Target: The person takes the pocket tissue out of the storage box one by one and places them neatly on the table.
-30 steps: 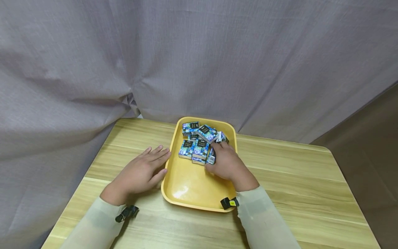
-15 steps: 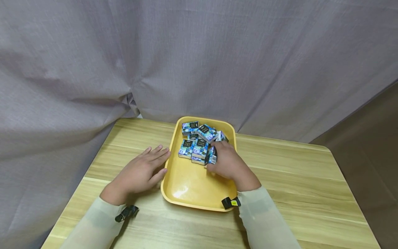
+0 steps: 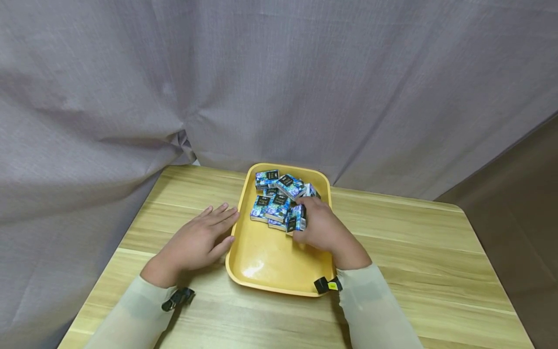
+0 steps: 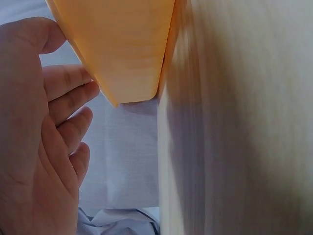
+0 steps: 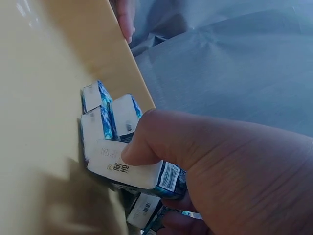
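Note:
In the head view a yellow tray (image 3: 279, 269) bears several small tissue packs (image 3: 277, 207), blue and flower-printed with black labels, heaped in its far half. My right hand (image 3: 326, 227) grips one tissue pack (image 3: 296, 218) at the heap's near right side. The right wrist view has the thumb pressed on that pack's white side (image 5: 132, 164), with its barcode end towards the palm and fingers partly hidden beneath. At the tray's left rim, my left hand (image 3: 196, 240) touches the edge with straight fingertips. The left wrist view shows these fingers (image 4: 68, 81) against the tray wall (image 4: 117, 58).
The tray stands on a light wood-grain table (image 3: 405, 252), close to its back edge. A grey curtain (image 3: 279, 87) hangs right behind it and along the left side. Black straps with small devices (image 3: 328, 285) sit on both sleeves.
The gripped pack has turned and come slightly towards me and right with my right hand. The pack beside it has tilted a little to the left. My left hand stays in place.

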Tool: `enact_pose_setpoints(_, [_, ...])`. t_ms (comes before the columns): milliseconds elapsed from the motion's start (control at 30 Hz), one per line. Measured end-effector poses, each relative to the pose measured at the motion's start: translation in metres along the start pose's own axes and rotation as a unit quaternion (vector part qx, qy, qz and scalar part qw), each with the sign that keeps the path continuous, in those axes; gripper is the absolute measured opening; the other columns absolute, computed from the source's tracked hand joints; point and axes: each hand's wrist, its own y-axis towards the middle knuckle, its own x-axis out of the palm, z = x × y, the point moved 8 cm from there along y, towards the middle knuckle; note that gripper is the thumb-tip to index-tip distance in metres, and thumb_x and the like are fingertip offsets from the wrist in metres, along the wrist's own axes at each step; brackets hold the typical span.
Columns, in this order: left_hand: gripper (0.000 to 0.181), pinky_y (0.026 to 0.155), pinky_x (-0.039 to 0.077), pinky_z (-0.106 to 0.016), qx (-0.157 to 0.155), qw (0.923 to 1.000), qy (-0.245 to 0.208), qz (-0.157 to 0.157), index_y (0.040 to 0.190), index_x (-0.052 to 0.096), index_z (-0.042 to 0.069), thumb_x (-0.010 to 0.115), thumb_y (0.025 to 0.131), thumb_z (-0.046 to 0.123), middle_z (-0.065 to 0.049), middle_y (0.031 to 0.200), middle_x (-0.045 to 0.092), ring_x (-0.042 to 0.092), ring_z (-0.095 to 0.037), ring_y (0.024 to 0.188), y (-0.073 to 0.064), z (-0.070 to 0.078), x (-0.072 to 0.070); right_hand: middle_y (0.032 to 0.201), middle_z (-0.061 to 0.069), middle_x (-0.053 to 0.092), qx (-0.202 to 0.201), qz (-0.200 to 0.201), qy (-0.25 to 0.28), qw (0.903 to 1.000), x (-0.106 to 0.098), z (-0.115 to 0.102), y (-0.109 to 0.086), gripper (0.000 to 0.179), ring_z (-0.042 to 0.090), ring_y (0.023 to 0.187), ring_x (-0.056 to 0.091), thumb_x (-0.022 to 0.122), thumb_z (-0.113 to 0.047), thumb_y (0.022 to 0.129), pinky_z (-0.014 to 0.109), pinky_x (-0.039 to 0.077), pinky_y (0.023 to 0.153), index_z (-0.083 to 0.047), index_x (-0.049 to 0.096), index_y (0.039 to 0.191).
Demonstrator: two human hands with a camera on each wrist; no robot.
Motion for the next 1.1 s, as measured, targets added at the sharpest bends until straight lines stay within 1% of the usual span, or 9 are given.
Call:
enact_pose_setpoints(167, [0.066, 0.142, 0.028, -0.056, -0.001, 1.0, -0.001, 0.0, 0.172, 0.049, 0.012, 0.056, 0.116, 0.048, -0.005, 0.177, 0.049, 0.038, -0.029, 0.17, 0.0, 0.0, 0.0, 0.174, 0.018, 0.047, -0.013, 0.003, 0.011, 0.9999, -0.004, -0.003, -0.004, 0.1, 0.045, 0.159, 0.046, 0.094, -0.026, 0.083, 0.063, 0.045, 0.13, -0.008, 0.046, 0.169])
enact_pose_setpoints(333, [0.066, 0.142, 0.028, -0.056, -0.002, 1.0, -0.002, -0.001, 0.172, 0.048, 0.013, 0.055, 0.116, 0.047, -0.005, 0.177, 0.049, 0.038, -0.029, 0.17, 0.0, 0.0, 0.001, 0.171, 0.018, 0.051, -0.027, 0.015, 0.02, 0.9993, -0.008, -0.004, -0.008, 0.096, 0.045, 0.158, 0.048, 0.094, -0.024, 0.081, 0.063, 0.046, 0.129, -0.006, 0.05, 0.165])
enact_pose_setpoints(467, [0.066, 0.142, 0.028, -0.056, -0.001, 1.0, -0.002, 0.0, 0.172, 0.048, 0.013, 0.055, 0.116, 0.047, -0.006, 0.177, 0.049, 0.038, -0.029, 0.17, -0.001, 0.0, 0.001, 0.172, 0.018, 0.05, -0.02, 0.016, 0.027, 0.9993, -0.011, -0.001, -0.013, 0.096, 0.045, 0.157, 0.049, 0.093, -0.025, 0.082, 0.063, 0.048, 0.127, -0.004, 0.049, 0.165])
enact_pose_setpoints(600, [0.066, 0.142, 0.029, -0.056, -0.001, 1.0, -0.004, 0.002, 0.171, 0.05, 0.012, 0.056, 0.116, 0.047, -0.006, 0.177, 0.049, 0.039, -0.03, 0.17, -0.001, 0.001, 0.0, 0.164, 0.017, 0.057, -0.011, 0.019, 0.032, 0.9992, -0.015, 0.001, -0.018, 0.093, 0.042, 0.145, 0.055, 0.093, -0.026, 0.083, 0.06, 0.056, 0.115, -0.008, 0.049, 0.163])
enact_pose_setpoints(700, [0.066, 0.142, 0.029, -0.056, -0.001, 1.0, -0.005, 0.003, 0.171, 0.05, 0.011, 0.057, 0.116, 0.046, -0.006, 0.176, 0.05, 0.039, -0.03, 0.17, -0.001, 0.001, -0.001, 0.154, 0.015, 0.063, -0.014, 0.027, 0.039, 0.9988, -0.021, 0.001, -0.023, 0.089, 0.039, 0.136, 0.058, 0.093, -0.025, 0.082, 0.057, 0.058, 0.109, -0.012, 0.051, 0.16])
enact_pose_setpoints(767, [0.065, 0.141, 0.029, -0.057, -0.002, 1.0, -0.004, 0.003, 0.171, 0.05, 0.011, 0.057, 0.116, 0.046, -0.007, 0.176, 0.05, 0.039, -0.03, 0.17, -0.001, 0.001, 0.0, 0.15, 0.015, 0.064, -0.016, 0.03, 0.047, 0.9983, -0.024, 0.002, -0.026, 0.087, 0.038, 0.133, 0.06, 0.093, -0.025, 0.083, 0.057, 0.058, 0.108, -0.012, 0.052, 0.159])
enact_pose_setpoints(900, [0.065, 0.141, 0.029, -0.057, -0.004, 1.0, -0.005, 0.001, 0.171, 0.05, 0.011, 0.057, 0.116, 0.046, -0.006, 0.177, 0.049, 0.039, -0.03, 0.17, -0.001, 0.001, 0.0, 0.15, 0.016, 0.064, -0.009, 0.031, 0.055, 0.998, -0.03, 0.005, -0.032, 0.087, 0.036, 0.126, 0.063, 0.093, -0.027, 0.085, 0.056, 0.059, 0.107, -0.014, 0.051, 0.16])
enact_pose_setpoints(1000, [0.066, 0.142, 0.029, -0.056, -0.006, 1.0, -0.006, 0.0, 0.171, 0.05, 0.012, 0.056, 0.116, 0.047, -0.006, 0.177, 0.049, 0.038, -0.029, 0.17, -0.001, 0.001, -0.001, 0.15, 0.018, 0.064, -0.004, 0.032, 0.057, 0.9978, -0.035, 0.009, -0.037, 0.087, 0.037, 0.125, 0.066, 0.093, -0.029, 0.087, 0.057, 0.06, 0.106, -0.015, 0.049, 0.161])
enact_pose_setpoints(1100, [0.066, 0.142, 0.029, -0.056, -0.007, 1.0, -0.006, 0.0, 0.171, 0.05, 0.011, 0.056, 0.116, 0.047, -0.006, 0.177, 0.049, 0.038, -0.029, 0.17, -0.001, 0.001, -0.001, 0.144, 0.017, 0.066, -0.009, 0.038, 0.06, 0.9975, -0.04, 0.013, -0.04, 0.086, 0.037, 0.122, 0.067, 0.093, -0.029, 0.087, 0.056, 0.06, 0.106, -0.016, 0.049, 0.16])
